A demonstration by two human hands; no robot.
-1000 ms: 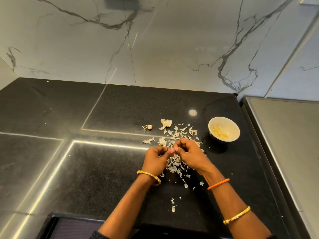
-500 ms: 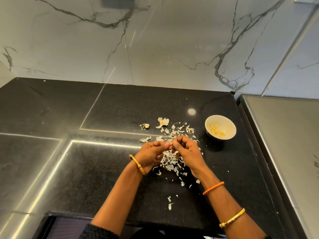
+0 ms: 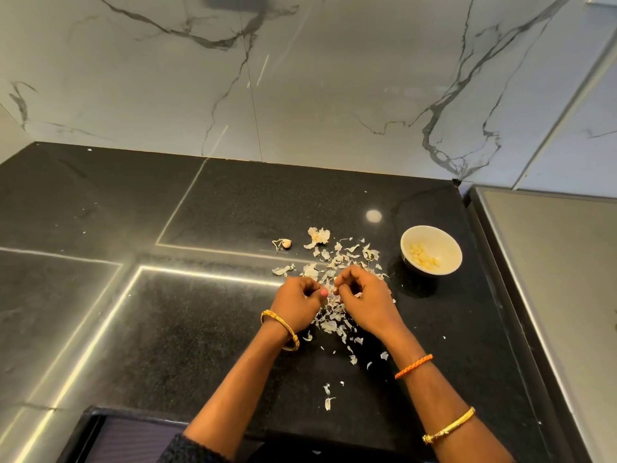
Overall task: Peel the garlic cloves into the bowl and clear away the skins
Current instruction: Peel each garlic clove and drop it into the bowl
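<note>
White bowl (image 3: 449, 243) right of hands (image 3: 334, 297)

Left of the skins: bare black countertop (image 3: 100, 295).
Middle: garlic skins (image 3: 334, 262) litter the counter, one garlic clove (image 3: 286, 243) just left.
Right: white bowl (image 3: 450, 242) near the raised steel surface (image 3: 551, 295).
Behind: marble wall (image 3: 300, 95).

A: Bowls? Loose cloves?
B: One white bowl (image 3: 431, 249); one unpeeled clove (image 3: 286, 243) on the counter (image 3: 167, 329).
A: Hands, bangles?
B: Two hands; two gold bangles, one orange band (image 3: 413, 366). Skins (image 3: 337, 262): too many to count
</note>
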